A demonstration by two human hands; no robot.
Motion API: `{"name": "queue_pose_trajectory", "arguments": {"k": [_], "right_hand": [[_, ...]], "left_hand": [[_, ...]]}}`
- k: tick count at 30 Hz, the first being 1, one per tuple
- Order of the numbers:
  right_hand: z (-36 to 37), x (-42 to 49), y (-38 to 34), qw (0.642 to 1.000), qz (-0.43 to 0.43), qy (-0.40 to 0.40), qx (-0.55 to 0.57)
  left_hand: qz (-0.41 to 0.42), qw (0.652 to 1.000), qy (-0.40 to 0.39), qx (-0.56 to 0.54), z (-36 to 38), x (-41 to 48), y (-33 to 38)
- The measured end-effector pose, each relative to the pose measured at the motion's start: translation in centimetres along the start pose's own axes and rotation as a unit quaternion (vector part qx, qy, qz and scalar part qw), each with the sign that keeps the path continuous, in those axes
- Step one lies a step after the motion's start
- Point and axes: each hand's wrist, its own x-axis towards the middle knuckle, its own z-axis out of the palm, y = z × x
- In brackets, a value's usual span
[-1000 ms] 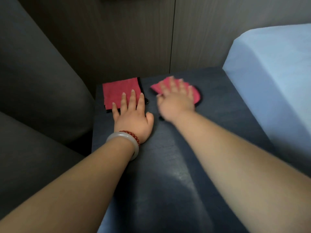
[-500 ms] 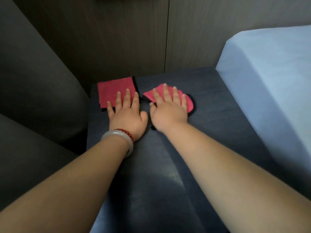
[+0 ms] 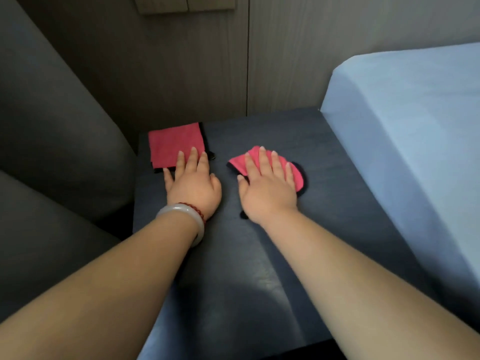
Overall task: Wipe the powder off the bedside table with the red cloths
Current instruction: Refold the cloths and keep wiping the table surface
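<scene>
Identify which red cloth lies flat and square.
The red cloth under the left hand; the right hand presses a bunched, rounded cloth.

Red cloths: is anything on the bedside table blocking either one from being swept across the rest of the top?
Nothing visible does. The left hand lies flat with fingers on the square red cloth, the right hand flat on the bunched red cloth. The bedside table holds nothing else; powder cannot be made out.

Bare forearms without sleeves; the left wrist wears a pale bangle [image 3: 181, 216] and a red bead bracelet [image 3: 195, 209].
</scene>
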Motion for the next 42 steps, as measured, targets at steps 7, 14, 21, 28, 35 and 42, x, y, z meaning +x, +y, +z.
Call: {"name": "queue_pose_trajectory", "arguments": {"k": [7, 14, 21, 28, 35, 42], "right_hand": [[-2.4, 1.0, 9.4, 0.986, 0.168, -0.012, 0.006], [-0.5, -6.1, 5.4, 0.999, -0.032, -0.001, -0.014], [-1.7, -5.1, 9.8, 0.973, 0.229, 0.005, 0.032], [0.6, -10.1, 1.9, 0.999, -0.044, -0.002, -0.002], [-1.6, -7.2, 10.2, 0.985, 0.175, 0.004, 0.008], [0.3, -12.8, 4.0, 0.999, -0.034, -0.009, 0.010]], "left_hand": [[0.037, 0.999, 0.000, 0.013, 1.9, -6.4, 1.0], [0.046, 0.999, 0.002, 0.010, 2.0, -6.9, 0.5], [0.055, 0.998, 0.026, 0.007, 2.2, -8.6, -0.4], [0.068, 0.997, 0.025, 0.000, 2.1, -8.4, -0.4], [0.069, 0.997, 0.028, 0.001, 2.1, -8.5, -0.2], [0.073, 0.997, 0.033, -0.008, 2.0, -8.9, -0.4]]}}
